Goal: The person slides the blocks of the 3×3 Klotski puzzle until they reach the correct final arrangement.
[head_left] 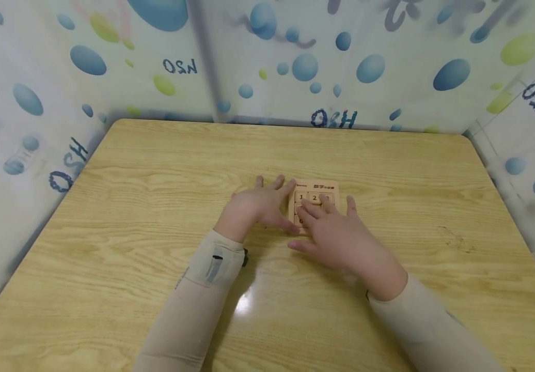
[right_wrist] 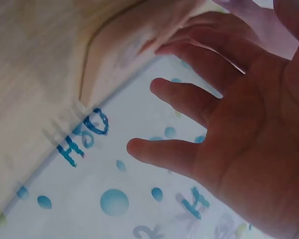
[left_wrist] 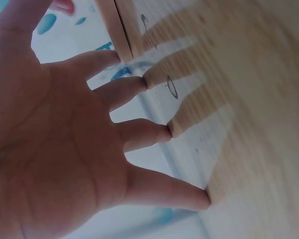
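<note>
A wooden number sliding puzzle (head_left: 311, 183) lies flat on the table, with printed number tiles such as 1 and 2 showing. At its left edge is my left hand (head_left: 255, 204), fingers spread, a finger and the thumb touching the board's side. In the left wrist view, the other fingertips (left_wrist: 157, 132) rest on the tabletop beside the board edge (left_wrist: 113, 26). Over the board's lower right reaches my right hand (head_left: 339, 237), fingers extended and covering several tiles. The right wrist view shows its fingers (right_wrist: 182, 97) near the board (right_wrist: 109, 64); which tile it touches is hidden.
The wood-grain table (head_left: 156, 170) has rounded far corners. Behind and beside it stand walls covered with a white sheet (head_left: 277, 93) patterned with blue and green dots. Both forearms wear beige sleeves (head_left: 179, 310).
</note>
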A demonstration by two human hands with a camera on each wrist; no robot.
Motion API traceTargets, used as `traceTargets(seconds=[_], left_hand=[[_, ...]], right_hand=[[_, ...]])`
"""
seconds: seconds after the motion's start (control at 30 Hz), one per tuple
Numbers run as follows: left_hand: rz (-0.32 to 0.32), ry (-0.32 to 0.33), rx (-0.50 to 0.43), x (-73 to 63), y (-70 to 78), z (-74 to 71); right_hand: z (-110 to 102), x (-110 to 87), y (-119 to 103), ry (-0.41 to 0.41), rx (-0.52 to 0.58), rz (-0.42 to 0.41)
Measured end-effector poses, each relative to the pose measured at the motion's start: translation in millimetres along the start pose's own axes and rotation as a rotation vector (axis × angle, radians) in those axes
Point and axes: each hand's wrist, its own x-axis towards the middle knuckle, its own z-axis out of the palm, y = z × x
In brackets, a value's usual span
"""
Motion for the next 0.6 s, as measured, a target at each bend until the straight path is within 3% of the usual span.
traceTargets(seconds=[0.2, 0.6], left_hand=[[0.002, -0.011, 0.001, 0.4, -0.1, -0.6], [-0.008, -0.02, 0.007, 3.2, 1.7, -1.4]], right_hand=[[5.9, 9.9, 0.8, -0.031, 0.015, 0.011], [-9.6, -2.7, 18.2, -0.089, 0.045, 0.078]])
